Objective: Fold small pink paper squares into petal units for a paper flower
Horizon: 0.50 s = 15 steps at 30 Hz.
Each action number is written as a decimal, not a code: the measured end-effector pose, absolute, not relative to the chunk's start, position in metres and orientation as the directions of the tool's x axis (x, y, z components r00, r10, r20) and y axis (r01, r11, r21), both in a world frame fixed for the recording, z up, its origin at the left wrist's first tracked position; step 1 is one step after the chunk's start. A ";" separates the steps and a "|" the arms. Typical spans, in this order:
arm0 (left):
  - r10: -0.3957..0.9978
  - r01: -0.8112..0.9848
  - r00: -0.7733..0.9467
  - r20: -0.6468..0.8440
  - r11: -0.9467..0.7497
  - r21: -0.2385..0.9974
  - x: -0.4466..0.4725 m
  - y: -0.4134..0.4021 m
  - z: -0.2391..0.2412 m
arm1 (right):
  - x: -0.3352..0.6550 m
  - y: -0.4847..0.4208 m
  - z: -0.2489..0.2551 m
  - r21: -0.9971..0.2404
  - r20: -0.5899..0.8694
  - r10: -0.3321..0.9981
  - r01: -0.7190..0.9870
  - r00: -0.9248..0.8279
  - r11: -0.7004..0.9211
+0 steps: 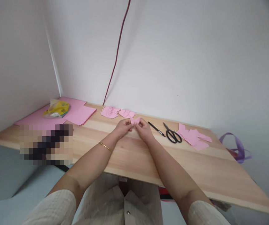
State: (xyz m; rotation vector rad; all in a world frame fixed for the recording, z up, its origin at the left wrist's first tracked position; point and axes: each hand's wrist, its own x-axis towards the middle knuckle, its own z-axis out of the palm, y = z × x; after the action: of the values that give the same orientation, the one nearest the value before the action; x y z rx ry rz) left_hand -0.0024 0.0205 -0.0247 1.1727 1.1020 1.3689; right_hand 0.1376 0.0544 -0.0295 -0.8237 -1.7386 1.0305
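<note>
Between my two hands is a small piece of pink paper [135, 120], pinched from both sides above the wooden table. My left hand [124, 128] has its fingers closed on the paper's left side. On the right side, my right hand [144, 128] grips it with thumb and fingers together. My fingers cover much of the piece, so its full shape is hidden. Just beyond my hands lie two pink paper cutouts with jagged edges, one at the left [109, 112] and a smaller one [127, 113] beside it.
Right of my hands lie a black pen [156, 128], black-handled scissors [172, 133] and pink paper scraps [193, 137]. Pink sheets [81, 114] and a yellow plastic bag [57, 107] sit at the left. A purple strap [240, 150] hangs past the right edge. A red cable [118, 50] runs down the wall.
</note>
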 end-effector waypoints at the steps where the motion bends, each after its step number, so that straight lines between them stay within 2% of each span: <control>1: 0.994 -0.116 -0.051 0.098 -0.104 0.988 -0.002 0.020 -0.024 | 0.137 0.054 -0.029 -0.900 0.374 0.859 0.089 -0.349 0.428; 9: 0.996 -0.132 -0.024 0.085 -0.087 0.987 -0.002 0.019 -0.024 | 0.139 0.057 -0.032 -0.904 0.377 0.859 0.064 -0.348 0.422; 15: 0.989 -0.085 -0.082 0.126 -0.133 0.988 -0.003 0.019 -0.021 | 0.139 0.055 -0.029 -0.882 0.390 0.843 0.112 -0.370 0.458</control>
State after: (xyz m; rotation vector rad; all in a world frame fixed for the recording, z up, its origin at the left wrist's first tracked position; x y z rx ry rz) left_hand -0.0034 0.0188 -0.0211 1.1983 1.1334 1.4029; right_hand 0.1393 0.0550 -0.0291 -0.8151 -1.7854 0.9939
